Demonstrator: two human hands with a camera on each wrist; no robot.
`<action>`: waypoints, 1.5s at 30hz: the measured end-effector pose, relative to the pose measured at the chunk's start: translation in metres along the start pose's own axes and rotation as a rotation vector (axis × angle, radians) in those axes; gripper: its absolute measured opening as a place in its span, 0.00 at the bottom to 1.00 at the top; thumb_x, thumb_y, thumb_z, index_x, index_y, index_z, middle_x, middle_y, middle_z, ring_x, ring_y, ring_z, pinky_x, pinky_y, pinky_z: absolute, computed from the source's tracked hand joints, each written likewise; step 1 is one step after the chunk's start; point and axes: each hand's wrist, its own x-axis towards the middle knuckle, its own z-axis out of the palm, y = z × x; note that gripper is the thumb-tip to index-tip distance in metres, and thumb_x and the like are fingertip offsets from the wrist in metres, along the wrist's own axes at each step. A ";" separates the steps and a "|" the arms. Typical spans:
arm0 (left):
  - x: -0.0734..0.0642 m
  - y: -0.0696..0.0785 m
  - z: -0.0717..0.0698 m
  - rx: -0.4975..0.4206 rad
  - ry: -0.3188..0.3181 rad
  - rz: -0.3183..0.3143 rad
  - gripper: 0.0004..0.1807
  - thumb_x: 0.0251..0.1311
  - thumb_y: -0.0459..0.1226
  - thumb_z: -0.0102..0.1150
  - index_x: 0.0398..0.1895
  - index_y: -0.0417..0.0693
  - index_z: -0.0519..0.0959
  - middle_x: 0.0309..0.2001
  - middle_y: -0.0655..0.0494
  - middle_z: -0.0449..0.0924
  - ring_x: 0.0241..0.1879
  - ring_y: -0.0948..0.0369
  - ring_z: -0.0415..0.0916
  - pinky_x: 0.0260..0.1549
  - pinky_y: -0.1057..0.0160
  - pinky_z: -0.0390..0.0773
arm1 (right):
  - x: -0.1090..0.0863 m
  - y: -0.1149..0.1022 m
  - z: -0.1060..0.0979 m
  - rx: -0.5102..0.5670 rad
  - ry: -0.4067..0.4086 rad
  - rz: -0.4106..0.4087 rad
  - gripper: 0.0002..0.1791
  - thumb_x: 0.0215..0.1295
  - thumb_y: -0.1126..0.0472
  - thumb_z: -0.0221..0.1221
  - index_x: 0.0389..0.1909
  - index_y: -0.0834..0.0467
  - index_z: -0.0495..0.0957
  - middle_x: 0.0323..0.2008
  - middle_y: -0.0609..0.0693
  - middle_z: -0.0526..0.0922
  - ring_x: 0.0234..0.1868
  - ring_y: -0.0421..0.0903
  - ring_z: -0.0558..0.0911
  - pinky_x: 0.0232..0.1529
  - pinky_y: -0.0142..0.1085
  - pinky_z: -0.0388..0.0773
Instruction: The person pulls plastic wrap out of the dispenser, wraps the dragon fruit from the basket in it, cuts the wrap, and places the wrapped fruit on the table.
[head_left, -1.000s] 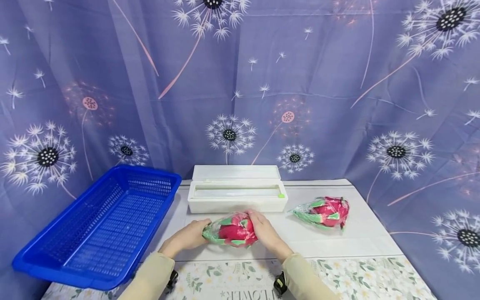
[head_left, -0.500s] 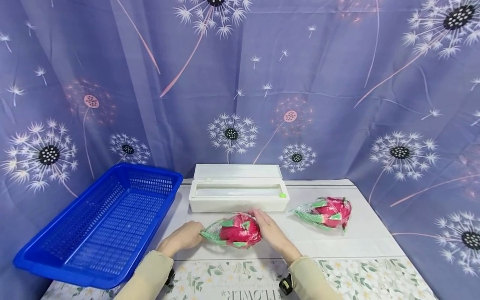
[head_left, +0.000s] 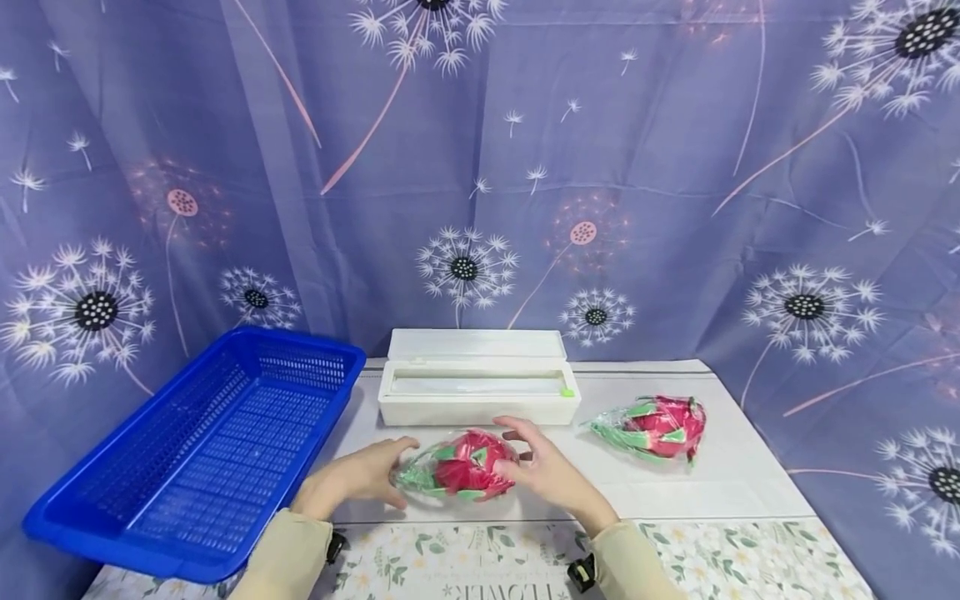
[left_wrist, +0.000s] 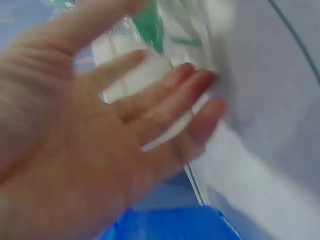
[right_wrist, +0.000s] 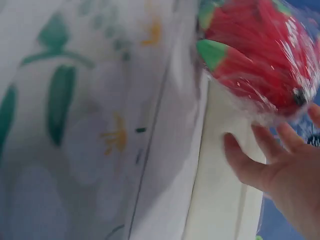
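A red dragon fruit (head_left: pixel 472 468) in clear plastic wrap lies on the white tabletop between both hands in the head view. Its green, wrapped tail points left. My left hand (head_left: pixel 360 477) stands at that tail with thumb and fingers apart; in the left wrist view the same hand (left_wrist: pixel 95 135) is blurred, its fingers spread and holding nothing. At the fruit's round end is my right hand (head_left: pixel 551 473), thumb spread from its fingers. From the right wrist, the hand (right_wrist: pixel 292 172) appears just beside the wrapped fruit (right_wrist: pixel 260 60); whether the fingertips touch it I cannot tell.
Behind the hands stands a white cling film box (head_left: pixel 480 410), lid up, with a green slider. A second wrapped dragon fruit (head_left: pixel 663 427) lies to the right. On the left is a blue perforated basket (head_left: pixel 300 337). A flowered cloth (head_left: pixel 735 558) covers the front edge.
My left hand held the wrapped tail earlier; its fingers have since spread off it. The right hand, earlier laid against the fruit's round end, now has thumb and fingers spread there.
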 end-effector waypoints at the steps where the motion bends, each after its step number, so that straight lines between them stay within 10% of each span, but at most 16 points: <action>1: 0.003 0.003 0.002 -0.020 -0.022 0.012 0.49 0.41 0.38 0.79 0.68 0.40 0.64 0.53 0.40 0.75 0.52 0.46 0.74 0.53 0.43 0.71 | 0.000 0.001 0.001 -0.016 -0.042 -0.006 0.39 0.60 0.54 0.68 0.71 0.49 0.62 0.67 0.51 0.65 0.63 0.54 0.68 0.59 0.53 0.68; 5: 0.014 0.013 0.014 -0.031 -0.044 0.059 0.58 0.44 0.44 0.79 0.76 0.43 0.53 0.66 0.36 0.63 0.65 0.41 0.63 0.61 0.41 0.64 | 0.000 0.003 0.012 -0.125 -0.100 -0.012 0.53 0.46 0.44 0.75 0.73 0.40 0.57 0.69 0.47 0.60 0.65 0.49 0.67 0.62 0.53 0.65; 15: 0.024 0.010 0.026 0.000 -0.022 0.082 0.54 0.49 0.47 0.75 0.75 0.45 0.53 0.63 0.39 0.67 0.62 0.45 0.68 0.60 0.45 0.66 | 0.000 0.007 0.023 -0.137 -0.047 -0.027 0.50 0.50 0.45 0.74 0.73 0.45 0.58 0.65 0.49 0.64 0.60 0.51 0.72 0.57 0.49 0.72; 19: 0.024 0.009 0.023 -0.134 -0.091 0.088 0.51 0.53 0.50 0.72 0.75 0.47 0.54 0.64 0.45 0.69 0.61 0.50 0.69 0.59 0.48 0.69 | 0.002 0.004 0.013 -0.101 -0.043 0.025 0.47 0.55 0.49 0.71 0.73 0.54 0.59 0.63 0.54 0.70 0.58 0.52 0.75 0.56 0.48 0.73; 24: 0.021 0.008 0.016 -0.407 -0.224 0.027 0.39 0.62 0.53 0.63 0.72 0.51 0.61 0.38 0.51 0.79 0.32 0.58 0.75 0.28 0.59 0.74 | 0.005 -0.002 0.001 -0.099 -0.030 0.157 0.38 0.67 0.44 0.59 0.71 0.58 0.62 0.62 0.56 0.74 0.61 0.56 0.74 0.60 0.54 0.68; 33: 0.022 -0.003 0.013 -0.682 -0.380 -0.045 0.28 0.70 0.60 0.45 0.51 0.46 0.77 0.26 0.53 0.75 0.13 0.66 0.54 0.11 0.69 0.54 | 0.004 -0.010 0.000 0.189 -0.099 0.376 0.32 0.74 0.38 0.45 0.63 0.60 0.70 0.24 0.54 0.80 0.12 0.45 0.73 0.12 0.38 0.74; 45: 0.033 -0.021 0.019 -0.604 -0.210 -0.079 0.30 0.69 0.62 0.41 0.43 0.49 0.82 0.17 0.53 0.77 0.09 0.67 0.51 0.08 0.70 0.52 | 0.009 -0.011 0.008 0.256 -0.080 0.480 0.34 0.74 0.36 0.40 0.52 0.64 0.72 0.24 0.58 0.82 0.12 0.45 0.77 0.13 0.36 0.76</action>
